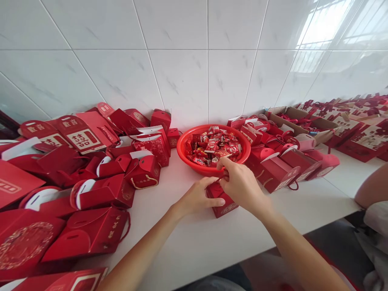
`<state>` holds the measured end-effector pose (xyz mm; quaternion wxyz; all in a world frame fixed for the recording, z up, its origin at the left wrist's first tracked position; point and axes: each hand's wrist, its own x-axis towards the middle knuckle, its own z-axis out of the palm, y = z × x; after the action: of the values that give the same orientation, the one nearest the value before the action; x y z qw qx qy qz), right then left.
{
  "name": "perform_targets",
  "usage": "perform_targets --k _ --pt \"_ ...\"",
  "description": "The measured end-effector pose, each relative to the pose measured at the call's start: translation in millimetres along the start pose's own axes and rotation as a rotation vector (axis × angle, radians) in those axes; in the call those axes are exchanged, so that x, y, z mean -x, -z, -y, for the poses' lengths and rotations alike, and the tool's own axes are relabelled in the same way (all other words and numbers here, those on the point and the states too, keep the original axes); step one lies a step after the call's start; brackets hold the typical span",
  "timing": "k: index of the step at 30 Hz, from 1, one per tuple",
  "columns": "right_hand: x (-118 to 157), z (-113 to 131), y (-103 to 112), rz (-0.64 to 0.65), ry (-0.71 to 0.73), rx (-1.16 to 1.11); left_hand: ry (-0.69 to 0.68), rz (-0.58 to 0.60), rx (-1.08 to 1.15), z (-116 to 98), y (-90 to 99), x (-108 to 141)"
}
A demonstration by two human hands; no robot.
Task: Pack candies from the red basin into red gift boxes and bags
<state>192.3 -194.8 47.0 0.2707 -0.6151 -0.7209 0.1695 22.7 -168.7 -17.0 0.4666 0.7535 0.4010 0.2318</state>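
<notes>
A small red gift box (224,211) stands on the white table in front of me. My left hand (200,197) is closed around its left side, with the thumb lying along the front face. On the box's top edge, my right hand (242,184) pinches with bent fingers; whether it has the flap or a cord there is hidden. Just behind both hands sits a red plastic basket (184,158), full of wrapped candies (212,146) in red wrappers.
Many red gift boxes (101,194) crowd the left side, some with lids up. More boxes (279,171) stand at right, near a cardboard carton (321,123) and patterned bags (357,133). A tiled wall (182,72) bounds the back. Another person's arm (374,188) shows at right.
</notes>
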Motion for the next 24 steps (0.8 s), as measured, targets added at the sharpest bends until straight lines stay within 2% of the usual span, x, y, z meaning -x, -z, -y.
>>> perform_targets --k 3,6,13,18,24 --pt "-3.6 3.4 -1.2 -0.084 0.001 0.169 0.006 -0.007 0.013 -1.4 -0.9 0.5" --pt "-6.1 3.7 0.4 -0.107 0.009 0.16 0.003 -0.023 0.023 -0.7 -0.8 0.3" --pt "-8.9 -0.1 12.0 -0.079 0.01 0.102 -0.077 -0.037 0.078 -7.0 0.3 -3.8" --pt "-14.2 -0.6 18.7 0.012 0.054 -0.007 -0.03 -0.087 0.057 -7.0 -8.3 -10.9" --pt "-17.4 -9.6 19.7 0.084 0.073 -0.077 -0.002 -0.085 0.053 -2.1 -14.1 -14.2"
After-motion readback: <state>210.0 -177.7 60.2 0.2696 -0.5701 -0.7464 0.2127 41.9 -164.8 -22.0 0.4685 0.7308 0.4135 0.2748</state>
